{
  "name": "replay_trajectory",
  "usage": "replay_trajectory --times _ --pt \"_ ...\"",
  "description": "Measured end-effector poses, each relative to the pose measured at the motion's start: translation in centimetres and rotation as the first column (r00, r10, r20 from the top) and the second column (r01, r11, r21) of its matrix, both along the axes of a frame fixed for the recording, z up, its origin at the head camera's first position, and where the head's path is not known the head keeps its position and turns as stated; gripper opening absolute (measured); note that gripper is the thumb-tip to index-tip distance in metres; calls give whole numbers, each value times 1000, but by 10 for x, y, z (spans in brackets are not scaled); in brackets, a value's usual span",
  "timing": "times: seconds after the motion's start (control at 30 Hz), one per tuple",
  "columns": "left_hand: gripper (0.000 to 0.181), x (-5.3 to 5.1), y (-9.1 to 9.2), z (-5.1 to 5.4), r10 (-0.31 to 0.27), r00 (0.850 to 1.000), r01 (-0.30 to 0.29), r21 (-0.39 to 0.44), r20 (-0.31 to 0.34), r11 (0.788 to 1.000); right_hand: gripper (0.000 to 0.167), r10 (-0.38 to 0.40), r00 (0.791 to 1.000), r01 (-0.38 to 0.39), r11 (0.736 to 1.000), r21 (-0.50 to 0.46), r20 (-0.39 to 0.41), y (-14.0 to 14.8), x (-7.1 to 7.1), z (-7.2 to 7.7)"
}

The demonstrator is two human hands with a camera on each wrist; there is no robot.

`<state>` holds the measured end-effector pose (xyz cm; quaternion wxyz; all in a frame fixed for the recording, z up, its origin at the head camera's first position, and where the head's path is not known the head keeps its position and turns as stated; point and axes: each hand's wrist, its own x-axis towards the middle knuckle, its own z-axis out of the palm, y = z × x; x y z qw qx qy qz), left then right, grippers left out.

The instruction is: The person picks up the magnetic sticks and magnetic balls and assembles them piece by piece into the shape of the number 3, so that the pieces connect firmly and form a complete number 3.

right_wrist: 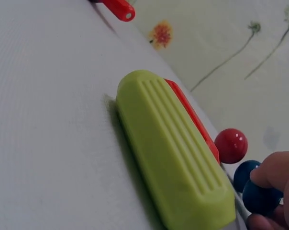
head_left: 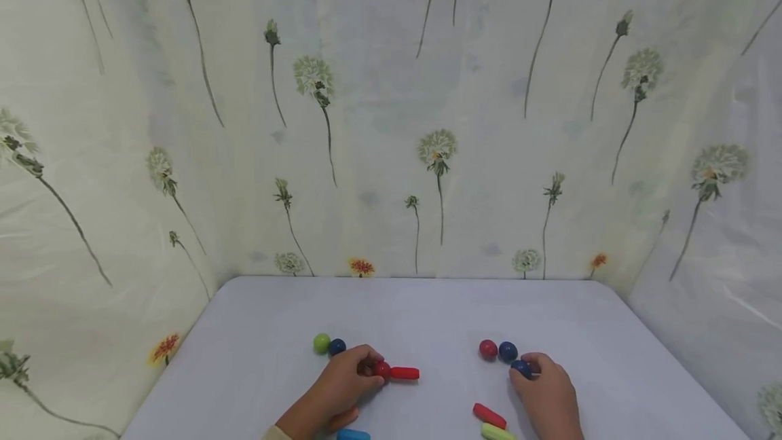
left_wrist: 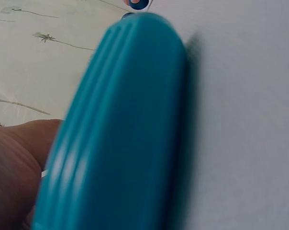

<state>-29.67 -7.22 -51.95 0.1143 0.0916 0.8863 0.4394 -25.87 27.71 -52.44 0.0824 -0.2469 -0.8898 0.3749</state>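
Observation:
In the head view my left hand [head_left: 342, 382] pinches a red ball [head_left: 382, 371] between thumb and fingers. A red ribbed stick [head_left: 404, 373] extends from that ball to the right; whether the two are joined I cannot tell. My right hand [head_left: 548, 396] pinches a dark blue ball [head_left: 521, 368], seen also as a blue ball [right_wrist: 261, 196] in the right wrist view. Close by it lie another dark blue ball [head_left: 508, 352] and a red ball [head_left: 487, 349]. Behind the left hand sit a lime green ball [head_left: 321, 343] and a dark blue ball [head_left: 337, 346].
A blue ribbed stick [head_left: 353, 434] lies near the left wrist. Left of the right hand lie a red stick [head_left: 489, 415] and a yellow-green stick [head_left: 497, 432]. The white table [head_left: 427, 318] ends at a flowered curtain [head_left: 379, 155] behind and on both sides.

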Motion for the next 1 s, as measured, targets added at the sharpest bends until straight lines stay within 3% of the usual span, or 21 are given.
replay_trajectory --times 0.13,0.6,1.0 --pt "27 1 1 -1 2 1000 -2 13 4 1000 46 8 1000 -7 1000 -18 17 -1 1 4" --pt "28 -1 -2 -1 -27 1000 27 24 -17 999 47 164 986 -164 975 -150 -18 -8 6 15" --pt "29 -1 -1 -1 -19 1000 20 17 -14 1000 42 284 954 -295 946 -134 -96 -35 9 19"
